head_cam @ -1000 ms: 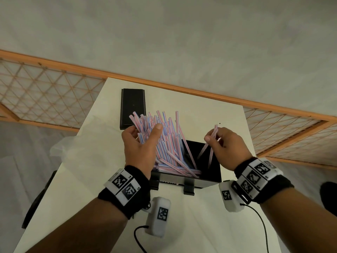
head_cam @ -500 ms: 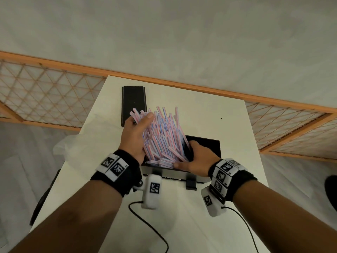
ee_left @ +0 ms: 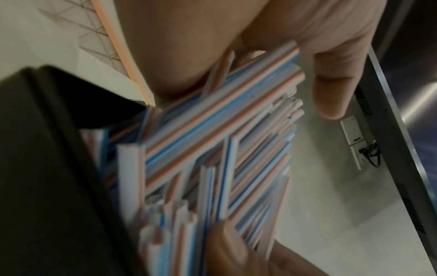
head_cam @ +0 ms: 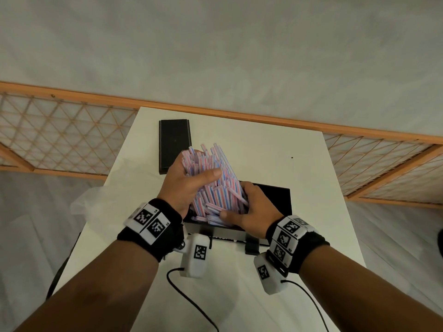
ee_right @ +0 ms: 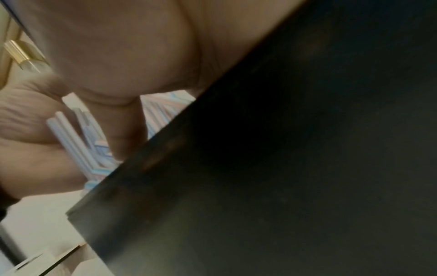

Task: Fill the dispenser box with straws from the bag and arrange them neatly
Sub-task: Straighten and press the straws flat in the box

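A thick bundle of red, white and blue striped straws (head_cam: 212, 173) leans up out of the left half of the black dispenser box (head_cam: 275, 197) on the white table. My left hand (head_cam: 189, 180) grips the bundle from its left side, thumb across the front. My right hand (head_cam: 249, 207) wraps the lower right of the straws (ee_left: 212, 130) inside the box, thumb over the near ends. The left wrist view has straws (ee_left: 212, 130) fanned and crossed against the box wall (ee_left: 47, 168). The right wrist view is mostly the dark box wall (ee_right: 307, 149), with a few straws (ee_right: 78, 145) by my fingers.
The black box lid (head_cam: 174, 144) lies flat at the table's back left. A clear plastic bag (head_cam: 88, 204) hangs over the left table edge. Cables (head_cam: 191, 305) trail across the near table. An orange lattice railing (head_cam: 60, 142) stands behind.
My right hand dropped the few straws it pinched at the right, crossed to the bundle and closed on its lower right. My left hand kept its hold and the bundle drew tighter.
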{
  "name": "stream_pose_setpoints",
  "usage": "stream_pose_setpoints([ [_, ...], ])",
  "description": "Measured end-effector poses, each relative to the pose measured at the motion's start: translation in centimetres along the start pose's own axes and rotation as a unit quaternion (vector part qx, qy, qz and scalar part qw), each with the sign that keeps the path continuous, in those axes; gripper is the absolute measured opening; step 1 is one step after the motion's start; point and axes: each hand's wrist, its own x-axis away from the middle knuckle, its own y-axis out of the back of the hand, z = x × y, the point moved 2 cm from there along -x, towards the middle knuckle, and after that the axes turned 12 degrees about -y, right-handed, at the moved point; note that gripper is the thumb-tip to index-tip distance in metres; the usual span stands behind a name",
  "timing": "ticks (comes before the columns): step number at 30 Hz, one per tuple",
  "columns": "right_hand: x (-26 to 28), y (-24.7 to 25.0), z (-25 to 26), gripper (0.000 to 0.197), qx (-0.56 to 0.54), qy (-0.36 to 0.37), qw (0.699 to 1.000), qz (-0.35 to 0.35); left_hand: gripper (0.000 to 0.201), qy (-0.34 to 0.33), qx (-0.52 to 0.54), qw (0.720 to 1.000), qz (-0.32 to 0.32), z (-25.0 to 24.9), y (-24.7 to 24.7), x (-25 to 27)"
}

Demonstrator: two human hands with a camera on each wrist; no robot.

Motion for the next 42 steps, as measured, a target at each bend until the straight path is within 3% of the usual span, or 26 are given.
stream_pose_setpoints([
  [6, 0.3, -1.0, 1.1, 0.079, -0.012, 0.049, 0.999, -0.020, 0.067, -0.059, -0.035, 0.997, -0.021, 0.0, -0.7, 0.5],
  [11, 2.1, -0.4, 2.6, 0.074, -0.027, 0.151, 0.986, -0.066, 0.038, -0.097, 0.007, 0.995, -0.018, -1.2, -1.3, 1.2],
  [13, 2.7, 0.2, 3.3, 0.071, -0.036, 0.195, 0.974, -0.106, 0.038, -0.141, 0.014, 0.990, 0.004, -2.5, -1.4, 1.3],
  [15, 2.6, 0.4, 3.5, 0.072, -0.019, 0.193, 0.974, -0.114, 0.046, -0.151, -0.004, 0.988, -0.002, -2.7, -1.0, 1.2],
  [18, 2.5, 0.2, 3.0, 0.069, 0.022, 0.133, 0.986, -0.101, 0.064, -0.078, 0.059, 0.985, -0.139, -1.0, 0.8, 0.9],
  [19, 2.7, 0.3, 2.7, 0.070, 0.021, 0.122, 0.987, -0.102, 0.067, -0.039, 0.126, 0.972, -0.195, -0.3, 1.5, 1.0],
  [21, 2.8, 0.7, 1.7, 0.073, 0.009, 0.089, 0.990, -0.108, 0.053, 0.064, 0.232, 0.926, -0.290, 0.4, 2.3, 1.7],
  [23, 2.9, 1.4, 0.5, 0.061, 0.024, 0.038, 0.993, -0.113, 0.057, 0.101, 0.273, 0.895, -0.337, 0.7, 2.5, 2.4],
  [25, 2.7, 1.9, -0.3, 0.055, 0.080, 0.010, 0.991, -0.107, 0.066, 0.105, 0.289, 0.886, -0.348, 0.6, 2.2, 2.8],
  [28, 2.3, 1.8, -0.8, 0.057, 0.128, 0.017, 0.990, -0.061, 0.063, 0.111, 0.289, 0.883, -0.353, 0.4, 2.3, 2.6],
  [30, 2.2, 1.6, -0.2, 0.064, 0.129, 0.037, 0.990, -0.042, 0.065, 0.112, 0.269, 0.889, -0.352, 0.3, 2.3, 2.5],
  [33, 2.3, 1.1, 2.2, 0.056, 0.073, 0.094, 0.992, -0.037, 0.072, 0.119, 0.253, 0.893, -0.354, 0.3, 2.1, 2.8],
  [36, 2.6, 0.3, 4.1, 0.049, 0.100, 0.138, 0.985, -0.023, 0.069, 0.132, 0.237, 0.895, -0.354, 0.7, 2.1, 3.1],
  [40, 3.1, 0.8, 2.0, 0.066, 0.141, 0.110, 0.983, -0.049, 0.054, 0.125, 0.214, 0.910, -0.333, 1.4, 2.5, 3.5],
  [42, 3.2, 1.6, 0.7, 0.071, 0.159, 0.079, 0.982, -0.058, 0.058, 0.123, 0.197, 0.925, -0.300, 1.4, 2.3, 3.6],
])
